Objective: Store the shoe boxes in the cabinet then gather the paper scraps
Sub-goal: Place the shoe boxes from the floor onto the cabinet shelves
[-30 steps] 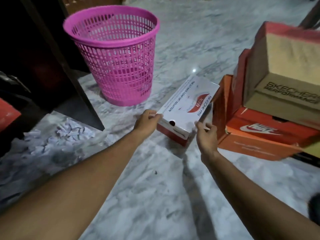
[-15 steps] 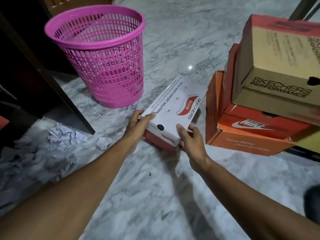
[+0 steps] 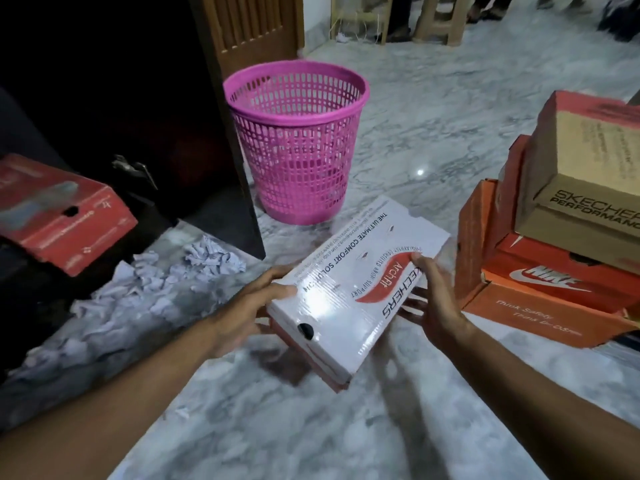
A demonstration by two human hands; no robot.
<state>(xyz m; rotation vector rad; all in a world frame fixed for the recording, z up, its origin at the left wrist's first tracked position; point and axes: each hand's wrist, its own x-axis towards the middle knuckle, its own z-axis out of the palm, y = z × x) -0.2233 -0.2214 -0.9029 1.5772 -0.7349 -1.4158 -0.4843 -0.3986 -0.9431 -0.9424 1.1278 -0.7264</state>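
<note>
The white Skechers shoe box (image 3: 356, 282) is off the marble floor (image 3: 277, 427), tilted, held between both hands in the middle of the view. The left hand (image 3: 252, 313) grips its near left corner, thumb over the lid and fingers curled beneath. The right hand (image 3: 433, 299) clasps the right long edge, thumb on the lid by the red logo, fingers under the base. This reads as the first part of the task, with one box in transit toward storage.

To the left stands the dark open cabinet (image 3: 104, 116), where a red shoe box (image 3: 62, 216) already sits askew on a low shelf. The next move likely calls for swinging the white box leftward, levelling it, and sliding it in beside or behind the red one; it must clear the cabinet's upright panel (image 3: 239, 188) and the interior is too dark to judge how much room remains.

To the right a stack waits: a tan Skechers Performance box (image 3: 588, 174) on top of an orange Nike box (image 3: 540, 289), with another orange box (image 3: 478, 233) standing on end against them. So storing looks well short of finished.

Crumpled paper scraps (image 3: 166, 271) lie strewn on the floor before the cabinet, untouched, and a pink mesh basket (image 3: 298, 143) stands just behind them, probably where they belong later
</note>
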